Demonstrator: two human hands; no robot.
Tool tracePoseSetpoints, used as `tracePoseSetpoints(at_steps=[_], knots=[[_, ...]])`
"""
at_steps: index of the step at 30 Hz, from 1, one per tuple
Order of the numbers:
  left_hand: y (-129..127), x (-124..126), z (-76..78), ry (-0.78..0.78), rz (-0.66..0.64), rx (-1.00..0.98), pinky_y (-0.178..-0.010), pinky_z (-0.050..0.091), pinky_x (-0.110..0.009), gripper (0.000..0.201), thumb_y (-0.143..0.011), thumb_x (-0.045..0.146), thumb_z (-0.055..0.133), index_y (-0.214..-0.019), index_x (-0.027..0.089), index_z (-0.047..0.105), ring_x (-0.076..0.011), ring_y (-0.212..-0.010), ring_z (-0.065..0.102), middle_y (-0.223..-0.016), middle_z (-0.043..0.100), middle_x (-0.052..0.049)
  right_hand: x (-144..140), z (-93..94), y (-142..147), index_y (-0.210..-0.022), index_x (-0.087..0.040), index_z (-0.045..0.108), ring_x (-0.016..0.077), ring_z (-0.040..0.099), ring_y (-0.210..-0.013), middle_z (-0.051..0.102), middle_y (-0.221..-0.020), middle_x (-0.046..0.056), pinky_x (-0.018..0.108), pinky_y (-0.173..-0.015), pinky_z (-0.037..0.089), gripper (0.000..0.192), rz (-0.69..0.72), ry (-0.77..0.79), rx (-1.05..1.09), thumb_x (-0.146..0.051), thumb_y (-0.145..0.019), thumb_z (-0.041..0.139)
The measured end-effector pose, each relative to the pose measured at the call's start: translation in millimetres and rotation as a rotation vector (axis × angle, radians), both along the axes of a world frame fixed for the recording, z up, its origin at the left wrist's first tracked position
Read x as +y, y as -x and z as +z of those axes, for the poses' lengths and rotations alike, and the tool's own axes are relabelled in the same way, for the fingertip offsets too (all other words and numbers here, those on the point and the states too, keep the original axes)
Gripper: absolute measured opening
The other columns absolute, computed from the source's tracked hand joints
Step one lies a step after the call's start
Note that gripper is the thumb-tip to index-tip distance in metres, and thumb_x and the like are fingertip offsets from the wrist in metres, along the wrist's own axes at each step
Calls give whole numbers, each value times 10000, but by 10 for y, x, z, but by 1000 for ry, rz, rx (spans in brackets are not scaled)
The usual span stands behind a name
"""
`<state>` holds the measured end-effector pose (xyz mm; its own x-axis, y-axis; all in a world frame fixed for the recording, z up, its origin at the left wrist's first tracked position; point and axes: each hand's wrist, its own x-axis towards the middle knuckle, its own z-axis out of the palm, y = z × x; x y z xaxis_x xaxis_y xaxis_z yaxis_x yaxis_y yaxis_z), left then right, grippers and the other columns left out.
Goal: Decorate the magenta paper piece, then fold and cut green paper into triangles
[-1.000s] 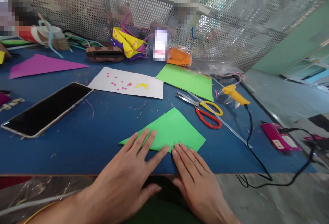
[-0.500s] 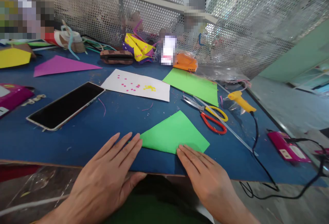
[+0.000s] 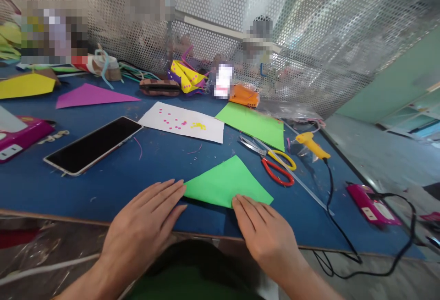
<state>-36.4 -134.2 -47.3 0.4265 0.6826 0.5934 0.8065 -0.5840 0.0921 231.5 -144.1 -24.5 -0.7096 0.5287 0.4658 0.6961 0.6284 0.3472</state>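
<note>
A green folded sheet (image 3: 227,183), paper or thin foam by its look, lies flat near the front edge of the blue table. My left hand (image 3: 140,219) rests at its left corner, fingers stretched out and the fingertips touching or just beside it. On the sheet's front right edge my right hand (image 3: 264,224) presses down with its fingers flat and side by side. Neither hand grips anything. Right of the sheet lie scissors (image 3: 270,158) with one yellow and one red handle, and a clear glue stick (image 3: 309,191) crosses beside them.
Behind are a phone (image 3: 94,145), a white sheet with small pink and yellow pieces (image 3: 165,115) and a light green sheet (image 3: 256,123). A yellow glue gun (image 3: 314,145) trails a black cord to a pink power strip (image 3: 371,203). Purple (image 3: 92,96) and yellow sheets (image 3: 27,85) lie left.
The camera view has shifted slightly. My left thumb has come up from the table edge toward the fingers. My right hand stays pressed on the green sheet, which lies much as before.
</note>
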Motion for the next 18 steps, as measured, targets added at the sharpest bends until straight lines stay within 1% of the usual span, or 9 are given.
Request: tracePoseSetpoints(at_steps=[3,5,8,11,13,14,16,17,18], knots=[[-46,66,58,-50,9,-29,-959,540,-417,300,-921,183,544,-1184,198,687,-254,-1021,716,-1159,746,-62,50,7,-32,-1069,-75,730,246,735,-932,763,-1039,143,348,-739,614,343,4,-66,73,-28,-921,424],[-90,127,137,-97,41,-68,-930,549,-417,269,-924,172,541,-1130,232,702,-238,-946,736,-1104,765,-42,105,60,-55,-1119,-92,709,246,734,-937,765,-1033,135,353,-760,600,325,3,-116,130,-39,-917,461],[-147,241,302,-171,79,-151,-920,547,-403,224,-907,171,587,-1075,261,704,-210,-874,742,-1036,781,-9,211,216,-92,-1160,-136,688,223,739,-912,774,-1000,103,329,-783,579,312,-28,-206,199,-52,-909,523],[-184,369,478,-206,38,-321,-923,540,-401,157,-865,218,674,-989,305,717,-201,-846,732,-948,785,33,336,412,-136,-1092,-162,701,204,739,-887,778,-974,78,310,-789,563,253,-52,-268,216,-66,-904,562],[-220,457,582,-195,18,-522,-873,556,-387,114,-809,256,750,-909,306,730,-200,-811,725,-869,778,47,434,530,-161,-1039,-161,708,195,737,-860,778,-952,68,299,-782,555,212,-48,-265,261,-73,-904,570],[-250,501,628,-179,23,-659,-835,565,-367,139,-770,260,790,-892,297,735,-195,-793,722,-838,772,49,489,580,-169,-1018,-161,710,186,735,-839,778,-935,62,288,-770,553,196,-43,-236,304,-82,-910,568],[-334,587,707,-109,2,-1008,-782,569,-314,265,-689,228,850,-923,274,735,-169,-767,716,-806,761,55,608,656,-174,-977,-166,715,164,731,-797,774,-896,44,261,-727,548,176,-23,-116,419,-115,-927,554],[-387,629,739,-60,-50,-1205,-755,567,-282,303,-670,198,855,-939,262,730,-152,-765,713,-812,757,54,671,682,-171,-960,-172,716,157,729,-785,773,-884,35,251,-707,544,173,-12,-34,475,-137,-935,549],[-444,669,766,-15,-119,-1384,-729,559,-254,262,-687,183,836,-918,242,730,-133,-750,708,-801,756,45,733,702,-167,-947,-181,718,153,726,-778,772,-877,27,249,-695,541,172,-6,49,525,-161,-938,548]])
